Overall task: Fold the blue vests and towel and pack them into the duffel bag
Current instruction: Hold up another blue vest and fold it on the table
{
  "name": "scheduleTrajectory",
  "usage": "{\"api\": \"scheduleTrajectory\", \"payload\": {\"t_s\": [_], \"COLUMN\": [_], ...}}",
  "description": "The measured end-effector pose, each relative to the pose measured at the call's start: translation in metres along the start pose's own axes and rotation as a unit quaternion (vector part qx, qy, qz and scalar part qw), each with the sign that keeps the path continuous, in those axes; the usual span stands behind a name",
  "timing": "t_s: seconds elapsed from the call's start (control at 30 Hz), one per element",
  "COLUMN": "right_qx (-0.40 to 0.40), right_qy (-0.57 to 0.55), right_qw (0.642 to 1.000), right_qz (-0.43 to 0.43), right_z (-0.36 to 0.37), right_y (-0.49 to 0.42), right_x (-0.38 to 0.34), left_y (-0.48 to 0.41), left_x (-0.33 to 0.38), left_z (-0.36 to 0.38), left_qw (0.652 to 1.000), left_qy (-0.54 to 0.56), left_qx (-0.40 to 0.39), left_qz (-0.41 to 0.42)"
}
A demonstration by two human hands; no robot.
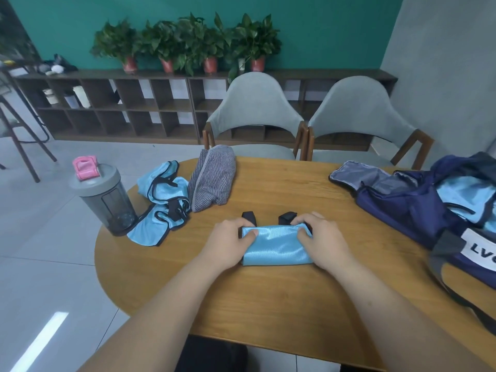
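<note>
On the round wooden worktop (268, 299), centre, near edge: one light-blue satin vest (276, 248), folded to a compact oblong, lying flat. Two black strap ends (248, 216) stick out from its far edge.

Left hand (230, 238): at the oblong's left end, fingers (234, 224) curled over the far left corner, thumb lying on the top face, gripping the cloth.
Right hand (323, 238): at the right end in mirror pose, fingers (312, 218) curled over the far right corner, thumb on the top face, gripping the cloth. Both forearms are bare.

Worktop, left part: second light-blue vest with black trim (161, 202), unfolded, in a loose crumpled heap with its near edge close to the worktop's rim.
Just right of that heap, touching it: grey striped towel (213, 178), rolled or bundled, lying lengthwise towards the far edge.
Left rim: smoky grey plastic shaker bottle with pink flip cap (104, 197), upright, touching the heap.

Worktop, right part: navy-blue fabric duffel bag (413, 210), open, its grey-lined flap (357, 173) laid out towards the centre. Light-blue cloth (467, 198) shows inside the opening. A white label with dark letters (480, 251) sits on the near side, and a dark strap (461, 294) trails over the worktop.

Beyond the worktop: two grey upholstered chairs with wooden arms (255, 108), and a low dark wooden shelf unit (128, 108) carrying potted green plants (188, 41) against a teal wall.
</note>
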State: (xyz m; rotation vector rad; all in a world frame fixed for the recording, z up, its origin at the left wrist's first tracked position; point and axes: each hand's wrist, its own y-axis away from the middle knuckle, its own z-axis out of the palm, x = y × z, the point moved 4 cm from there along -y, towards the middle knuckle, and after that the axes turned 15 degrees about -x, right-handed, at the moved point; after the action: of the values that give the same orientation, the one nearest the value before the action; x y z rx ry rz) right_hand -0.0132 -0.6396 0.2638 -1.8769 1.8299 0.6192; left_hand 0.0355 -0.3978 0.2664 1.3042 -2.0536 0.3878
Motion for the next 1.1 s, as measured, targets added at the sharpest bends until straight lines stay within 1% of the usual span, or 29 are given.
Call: {"api": "scheduleTrajectory", "payload": {"t_s": [0.17, 0.27, 0.33, 0.4, 0.43, 0.47, 0.5, 0.53, 0.6, 0.63, 0.67, 0.73, 0.83, 0.93, 1.03, 1.1], "right_qx": [-0.001, -0.013, -0.022, -0.025, -0.027, -0.028, -0.026, -0.017, 0.002, 0.007, 0.011, 0.021, 0.053, 0.06, 0.061, 0.07], "right_qy": [0.005, 0.015, 0.035, 0.053, 0.062, 0.073, 0.085, 0.095, 0.115, 0.123, 0.128, 0.131, 0.146, 0.166, 0.238, 0.263], "right_qw": [1.0, 1.0, 0.999, 0.998, 0.997, 0.996, 0.995, 0.994, 0.991, 0.99, 0.989, 0.987, 0.985, 0.979, 0.96, 0.955], "right_qz": [-0.021, -0.019, -0.006, 0.015, 0.025, 0.033, 0.041, 0.048, 0.063, 0.072, 0.08, 0.089, 0.081, 0.1, 0.13, 0.116], "right_z": [-0.001, 0.001, 0.004, 0.008, 0.009, 0.011, 0.013, 0.014, 0.017, 0.02, 0.022, 0.026, 0.028, 0.027, 0.021, 0.019], "right_y": [-0.003, -0.008, -0.012, -0.016, -0.017, -0.018, -0.018, -0.018, -0.016, -0.014, -0.013, -0.01, -0.004, 0.0, 0.001, 0.005], "right_x": [0.0, -0.001, -0.002, -0.002, -0.003, -0.004, -0.005, -0.006, -0.008, -0.009, -0.008, -0.005, 0.002, 0.004, -0.005, -0.015], "left_y": [-0.004, -0.007, -0.009, -0.011, -0.01, -0.009, -0.007, -0.003, 0.005, 0.008, 0.011, 0.011, 0.01, 0.009, 0.005, 0.004], "left_x": [-0.002, 0.001, 0.006, 0.011, 0.016, 0.022, 0.03, 0.039, 0.051, 0.051, 0.048, 0.032, 0.015, 0.011, 0.014, 0.016], "left_z": [-0.002, -0.004, -0.004, -0.003, -0.002, -0.001, 0.002, 0.006, 0.022, 0.032, 0.041, 0.052, 0.055, 0.053, 0.052, 0.052], "left_qw": [0.999, 0.998, 0.998, 0.998, 0.995, 0.991, 0.984, 0.978, 0.961, 0.954, 0.95, 0.952, 0.954, 0.961, 0.952, 0.947], "left_qy": [0.029, 0.031, 0.013, -0.04, -0.08, -0.12, -0.151, -0.169, -0.205, -0.227, -0.242, -0.252, -0.26, -0.251, -0.283, -0.297], "left_qx": [-0.041, -0.045, -0.041, -0.011, 0.022, 0.058, 0.089, 0.101, 0.072, 0.047, 0.031, 0.02, 0.007, -0.041, -0.083, -0.104], "left_qz": [-0.009, -0.016, -0.035, -0.057, -0.051, -0.029, 0.014, 0.068, 0.168, 0.191, 0.194, 0.174, 0.147, 0.11, 0.078, 0.059]}}
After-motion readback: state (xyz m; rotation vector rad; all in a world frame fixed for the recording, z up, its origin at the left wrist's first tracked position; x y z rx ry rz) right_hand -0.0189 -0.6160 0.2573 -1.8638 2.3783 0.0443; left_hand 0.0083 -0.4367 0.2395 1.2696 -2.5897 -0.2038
